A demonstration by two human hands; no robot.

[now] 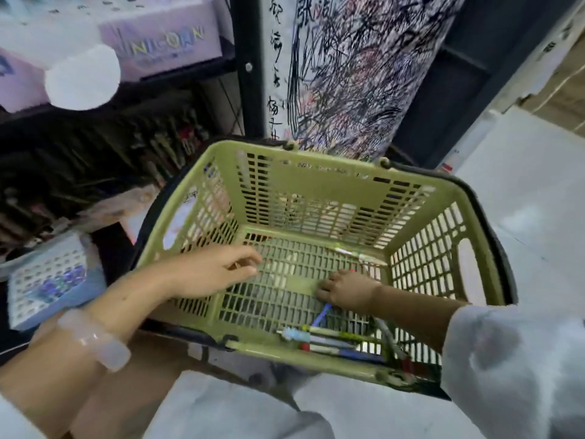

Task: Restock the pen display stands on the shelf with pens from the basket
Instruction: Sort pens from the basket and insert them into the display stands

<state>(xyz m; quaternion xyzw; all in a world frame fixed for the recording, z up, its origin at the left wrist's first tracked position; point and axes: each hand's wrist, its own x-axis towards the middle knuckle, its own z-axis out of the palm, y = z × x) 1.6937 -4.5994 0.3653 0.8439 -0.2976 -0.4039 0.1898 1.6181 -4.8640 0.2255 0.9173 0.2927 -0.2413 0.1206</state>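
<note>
Both hands were down inside the green basket (316,185), which sat low in front of the person, just beside the dark shelf (95,147). The left hand (218,269) lay over the slotted floor near the left wall, its fingers loosely extended toward the middle and slightly bent, thumb below them; a small brownish thing showed between thumb and fingers, but whether the grip pinched it could not be told. The right hand (346,288) was lower and nearer the right wall, knuckles up and fingers curled down onto the basket floor; a blue pen (322,315) slanted out from beneath it toward the near edge, and a red tip showed at its far side, so its grip appeared closed around pens (how many was hidden by the hand). More pens (329,340) lay in a loose bunch along the near wall of the basket, one with a pale blue topper. On the shelf to the left stood a rack of dark pens (171,144), blurred, and below it a white display stand (47,277) with rows of holes, only some filled. A pale bracelet (95,339) circled the left wrist.
</note>
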